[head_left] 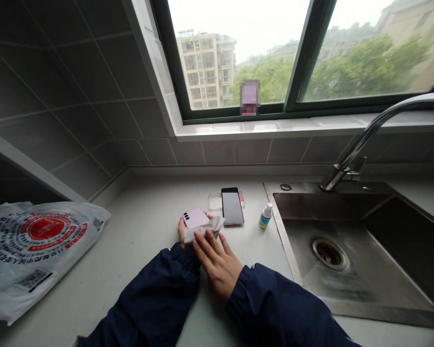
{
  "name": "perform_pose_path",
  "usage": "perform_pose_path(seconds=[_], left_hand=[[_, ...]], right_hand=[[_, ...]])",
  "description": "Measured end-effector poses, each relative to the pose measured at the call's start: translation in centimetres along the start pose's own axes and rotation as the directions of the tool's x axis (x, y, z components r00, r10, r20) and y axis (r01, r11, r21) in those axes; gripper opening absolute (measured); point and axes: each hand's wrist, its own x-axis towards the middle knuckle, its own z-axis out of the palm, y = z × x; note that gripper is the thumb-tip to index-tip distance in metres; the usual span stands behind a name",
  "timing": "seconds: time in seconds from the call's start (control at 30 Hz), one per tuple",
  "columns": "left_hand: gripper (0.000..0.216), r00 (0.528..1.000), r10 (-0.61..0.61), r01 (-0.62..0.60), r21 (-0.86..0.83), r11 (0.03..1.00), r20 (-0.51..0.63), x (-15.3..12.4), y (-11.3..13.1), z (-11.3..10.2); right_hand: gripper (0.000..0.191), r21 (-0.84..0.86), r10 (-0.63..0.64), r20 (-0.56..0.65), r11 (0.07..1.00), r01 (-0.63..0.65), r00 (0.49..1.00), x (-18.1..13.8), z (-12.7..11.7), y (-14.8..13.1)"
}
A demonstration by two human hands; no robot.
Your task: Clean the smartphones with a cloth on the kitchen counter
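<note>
A pale pink phone with dark camera lenses lies back side up in my left hand, whose fingers wrap its edges. Over its lower part is a light grey cloth. My right hand presses this cloth against the phone, fingers long and slightly spread; the thumb does not show clearly. Just beyond, a second phone with a dark frame and grey face rests on the counter, partly covering a clear phone case. A small white-topped spray bottle with a blue and yellow label stands to the right.
To the right is a steel sink under a curved chrome faucet. A white plastic bag with red and black print lies at the left. Behind the counter rise a tiled wall and a window sill.
</note>
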Motion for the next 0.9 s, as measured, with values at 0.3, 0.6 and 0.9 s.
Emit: perform_pose_path(seconds=[0.3,0.6,0.9], left_hand=[[0.064,0.998,0.013,-0.014,0.009,1.0,0.064,0.5,0.0,-0.8],[0.068,0.985,0.084,-0.087,0.019,0.996,0.148,-0.7,-0.7,0.7],[0.069,0.972,0.07,-0.084,0.055,0.995,0.223,-0.8,-1.3,0.7]], right_hand=[[0.095,0.145,0.089,-0.129,0.987,-0.07,0.988,0.2,-0.9,1.0],[0.072,0.649,0.364,-0.279,0.753,-0.104,0.889,0.3,-1.7,0.9],[0.06,0.703,0.43,-0.232,0.694,-0.155,0.872,0.5,-2.0,1.2]])
